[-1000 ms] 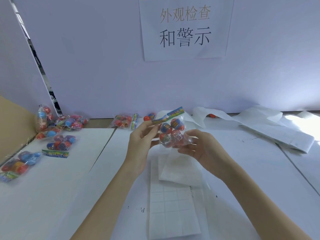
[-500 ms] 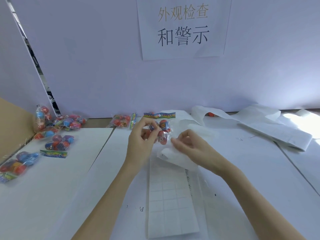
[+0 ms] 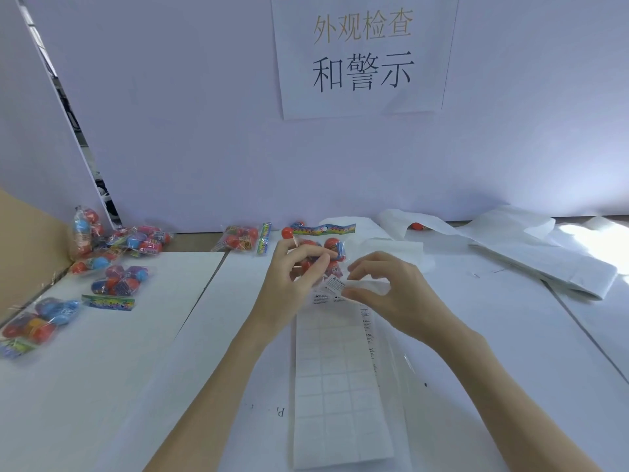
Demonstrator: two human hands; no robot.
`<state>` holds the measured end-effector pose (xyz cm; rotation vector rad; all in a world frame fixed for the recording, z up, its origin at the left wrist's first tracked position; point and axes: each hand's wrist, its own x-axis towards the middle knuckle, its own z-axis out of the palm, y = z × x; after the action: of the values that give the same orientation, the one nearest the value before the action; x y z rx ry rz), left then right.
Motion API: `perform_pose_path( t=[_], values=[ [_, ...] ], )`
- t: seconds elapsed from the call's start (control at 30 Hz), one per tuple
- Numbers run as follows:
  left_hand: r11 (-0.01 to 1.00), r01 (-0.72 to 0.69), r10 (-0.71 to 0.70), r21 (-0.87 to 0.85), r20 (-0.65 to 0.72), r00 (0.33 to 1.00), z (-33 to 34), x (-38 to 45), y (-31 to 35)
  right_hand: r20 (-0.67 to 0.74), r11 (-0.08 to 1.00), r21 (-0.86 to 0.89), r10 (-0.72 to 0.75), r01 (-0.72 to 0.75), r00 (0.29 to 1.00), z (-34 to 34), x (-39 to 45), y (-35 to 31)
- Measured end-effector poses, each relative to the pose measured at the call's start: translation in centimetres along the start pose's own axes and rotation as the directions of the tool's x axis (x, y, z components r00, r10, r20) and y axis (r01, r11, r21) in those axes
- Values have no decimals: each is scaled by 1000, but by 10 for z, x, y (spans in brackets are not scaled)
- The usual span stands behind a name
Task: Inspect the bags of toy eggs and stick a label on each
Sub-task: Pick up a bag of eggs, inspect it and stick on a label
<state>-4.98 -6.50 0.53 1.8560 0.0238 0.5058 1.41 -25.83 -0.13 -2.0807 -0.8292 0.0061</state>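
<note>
My left hand (image 3: 292, 277) holds a clear bag of toy eggs (image 3: 325, 248) upright above the table; the bag has red and blue eggs and a colourful header card. My right hand (image 3: 384, 287) pinches the lifted top end of the white label sheet (image 3: 340, 386), which lies lengthwise between my forearms. A small warning label (image 3: 335, 284) stands tilted at that lifted end, just below the bag and between my two hands. More printed labels show along the sheet's right edge.
Several other egg bags lie at the left (image 3: 119, 282), (image 3: 34, 323), (image 3: 144, 238), and one at the back (image 3: 241, 238). Crumpled white backing sheets (image 3: 544, 264) cover the right side. A cardboard box edge (image 3: 20, 240) stands at far left; a paper sign (image 3: 360, 56) hangs on the wall.
My right hand let go of the bag, dropped to the label sheet and lifted its folded top end. My left hand turned the bag upright and brought it down near the sheet.
</note>
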Motion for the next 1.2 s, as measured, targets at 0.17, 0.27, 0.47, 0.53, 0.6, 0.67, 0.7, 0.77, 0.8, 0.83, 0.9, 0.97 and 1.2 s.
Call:
perform_pose_path(
  t=[0.17,0.27,0.47,0.53,0.6,0.67,0.7,0.77,0.8,0.83,0.9,0.97,1.2],
  values=[
    [995,-22,15,96,72,997,-2,-1,-3,-42,996,-87,-40,36,998,-3,-1,2],
    [994,-10,5,109,50,999,0,0,-5,-99,978,-183,-116,96,988,-1,-3,3],
    [992,13,-14,125,14,1000,8,2,-12,-221,865,-420,-392,276,893,7,0,0],
    [990,11,-11,138,2,1000,8,3,-14,-224,844,-454,-418,285,881,12,1,1],
    [990,39,-38,133,-10,999,7,4,-15,-220,841,-454,-426,295,877,16,2,3],
    [991,85,-85,106,2,996,5,5,-14,-213,851,-422,-429,313,878,17,2,5],
    [989,113,-115,92,19,993,3,5,-14,-208,855,-408,-429,321,879,17,2,6],
    [983,169,-174,75,67,983,-2,7,-12,-197,859,-388,-430,333,881,16,3,8],
    [978,191,-198,78,92,976,-4,7,-12,-190,863,-378,-426,334,885,15,3,9],
    [975,198,-209,97,116,971,-6,6,-11,-185,868,-369,-419,332,889,14,4,9],
    [974,168,-192,153,158,969,-9,4,-10,-182,877,-357,-404,322,897,14,4,10],
    [976,127,-160,179,182,970,-11,2,-11,-182,891,-331,-382,310,906,14,5,11],
    [971,104,-134,218,129,983,-10,4,-20,-166,913,-248,-369,324,914,14,4,11]
  ],
)
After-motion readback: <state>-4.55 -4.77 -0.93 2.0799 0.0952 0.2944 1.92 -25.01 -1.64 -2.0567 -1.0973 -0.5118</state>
